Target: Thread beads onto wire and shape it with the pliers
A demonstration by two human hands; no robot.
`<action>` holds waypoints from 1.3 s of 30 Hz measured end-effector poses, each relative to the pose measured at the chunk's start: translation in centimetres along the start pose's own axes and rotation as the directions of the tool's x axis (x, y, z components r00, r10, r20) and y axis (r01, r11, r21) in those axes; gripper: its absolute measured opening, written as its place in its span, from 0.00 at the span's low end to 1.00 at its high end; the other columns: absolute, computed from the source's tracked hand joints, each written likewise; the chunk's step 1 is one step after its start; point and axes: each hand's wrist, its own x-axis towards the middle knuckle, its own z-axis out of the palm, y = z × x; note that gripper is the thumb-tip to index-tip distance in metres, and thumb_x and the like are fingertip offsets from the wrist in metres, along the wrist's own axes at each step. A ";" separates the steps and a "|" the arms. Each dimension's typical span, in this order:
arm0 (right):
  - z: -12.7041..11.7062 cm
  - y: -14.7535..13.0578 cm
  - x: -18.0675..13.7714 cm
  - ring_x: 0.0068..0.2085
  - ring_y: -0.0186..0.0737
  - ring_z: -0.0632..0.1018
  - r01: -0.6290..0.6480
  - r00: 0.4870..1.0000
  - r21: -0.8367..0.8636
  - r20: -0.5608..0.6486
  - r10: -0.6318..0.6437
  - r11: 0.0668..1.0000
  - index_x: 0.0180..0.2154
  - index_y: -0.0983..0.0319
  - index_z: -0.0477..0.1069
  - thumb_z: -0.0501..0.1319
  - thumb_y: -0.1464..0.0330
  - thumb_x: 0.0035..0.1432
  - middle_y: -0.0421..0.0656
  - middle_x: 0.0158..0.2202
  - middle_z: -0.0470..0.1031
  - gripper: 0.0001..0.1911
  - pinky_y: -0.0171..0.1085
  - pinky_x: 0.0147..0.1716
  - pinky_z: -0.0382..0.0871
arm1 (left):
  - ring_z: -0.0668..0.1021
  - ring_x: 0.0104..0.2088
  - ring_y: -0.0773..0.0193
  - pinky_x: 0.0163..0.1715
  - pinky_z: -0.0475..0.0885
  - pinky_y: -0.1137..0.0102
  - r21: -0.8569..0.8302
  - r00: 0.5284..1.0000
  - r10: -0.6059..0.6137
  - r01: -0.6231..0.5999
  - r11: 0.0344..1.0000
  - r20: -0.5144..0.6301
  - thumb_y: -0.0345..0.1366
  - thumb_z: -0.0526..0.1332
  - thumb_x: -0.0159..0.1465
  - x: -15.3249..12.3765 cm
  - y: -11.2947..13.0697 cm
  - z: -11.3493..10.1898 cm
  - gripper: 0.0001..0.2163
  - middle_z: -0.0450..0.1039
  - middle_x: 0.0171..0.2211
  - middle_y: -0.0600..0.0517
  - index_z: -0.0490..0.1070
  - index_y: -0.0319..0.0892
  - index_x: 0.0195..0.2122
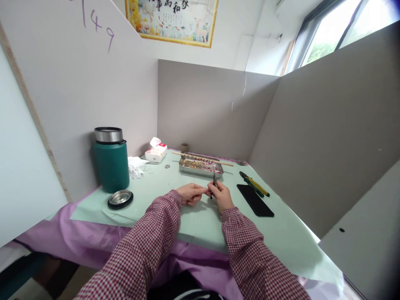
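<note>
My left hand is closed in a pinch, with the forefinger pointing at my right hand. A fine thread or wire rises faintly above it; what the fingertips hold is too small to make out. Closed around a slim dark metal hand tool, my right hand has its fingertips up against the left ones. The tool stands nearly upright, and its exact kind is unclear. Just behind the hands is a metal tray of red and gold beads, with a beaded wooden stick lying across it.
Yellow-green pliers lie partly over a black flat pad on the right. At left stand a green flask, its lid, crumpled tissue and a tissue pack. A tape roll sits behind the tray. Grey partitions enclose the table.
</note>
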 end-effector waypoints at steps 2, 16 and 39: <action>-0.1 0.1 0.1 0.23 0.33 0.68 -0.008 1.000 -0.007 -0.020 0.008 1.000 0.29 0.63 0.66 0.59 0.57 0.45 0.38 0.21 0.66 0.16 0.34 0.26 0.64 | 0.49 0.11 0.78 0.11 0.48 0.78 0.002 0.998 0.033 -0.033 0.999 -0.048 0.50 0.57 0.54 0.1 0.0 -0.1 0.23 0.54 0.13 0.62 0.68 0.36 0.42; -0.1 1.1 0.3 0.22 0.32 0.65 0.010 1.000 -0.173 -0.011 -0.012 0.985 0.27 0.64 0.67 0.55 0.55 0.50 0.38 0.19 0.65 0.17 0.31 0.23 0.60 | 0.47 0.10 0.76 0.10 0.44 0.78 -0.004 0.968 0.189 -0.192 0.981 -0.166 0.45 0.57 0.56 0.6 -0.2 -0.7 0.20 0.48 0.08 0.63 0.68 0.35 0.43; -0.1 1.5 -0.1 0.25 0.34 0.66 0.199 0.978 -0.601 0.066 -0.200 0.774 0.24 0.63 0.69 0.49 0.54 0.54 0.39 0.20 0.66 0.21 0.32 0.26 0.57 | 0.53 0.10 0.76 0.12 0.46 0.77 0.254 0.874 0.285 -0.194 0.947 -0.394 0.43 0.55 0.56 0.9 0.0 -0.5 0.22 0.52 0.09 0.62 0.68 0.33 0.47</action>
